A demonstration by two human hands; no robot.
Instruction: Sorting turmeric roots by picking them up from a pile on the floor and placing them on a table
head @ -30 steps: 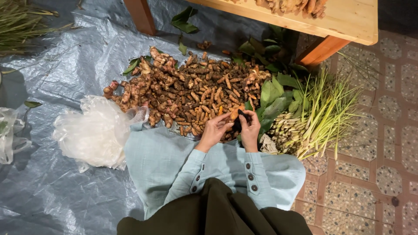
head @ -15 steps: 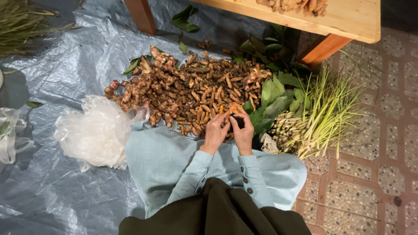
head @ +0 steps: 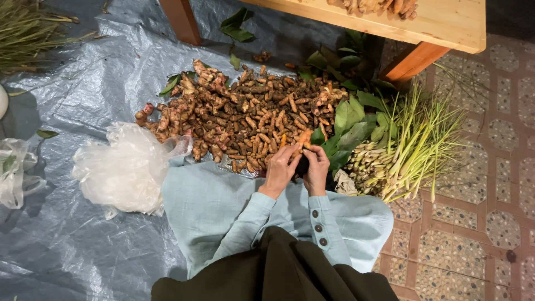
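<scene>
At the near edge of the root pile (head: 245, 120), just past frame centre, both hands meet over the grey tarp (head: 83, 83). Left hand (head: 280, 170): fingers curled and pressed together around an orange-fleshed root piece (head: 304, 137), which juts toward 12 o'clock from the fingertips. Right hand (head: 316, 170): fingers bent inward, closed on a small dark object (head: 302, 166) held between the two hands; its kind cannot be told. Hands touch each other at the fingertips. Both sleeves are pale blue, and a cloth (head: 206, 206) of the same colour spreads under the forearms.

The pile of brown, knobbly roots lies on the tarp from 9 to 12 o'clock of the hands. Broad green leaves (head: 348, 120) sit just beside the hands at 1 o'clock. A bundle of lemongrass stalks (head: 412, 145) lies at 3 o'clock, partly on the patterned floor tiles (head: 490, 223). A crumpled clear plastic bag (head: 125, 167) rests at 9 o'clock, well apart from the hands. A wooden tabletop (head: 446, 25) with roots on it crosses the frame at 1 o'clock.
</scene>
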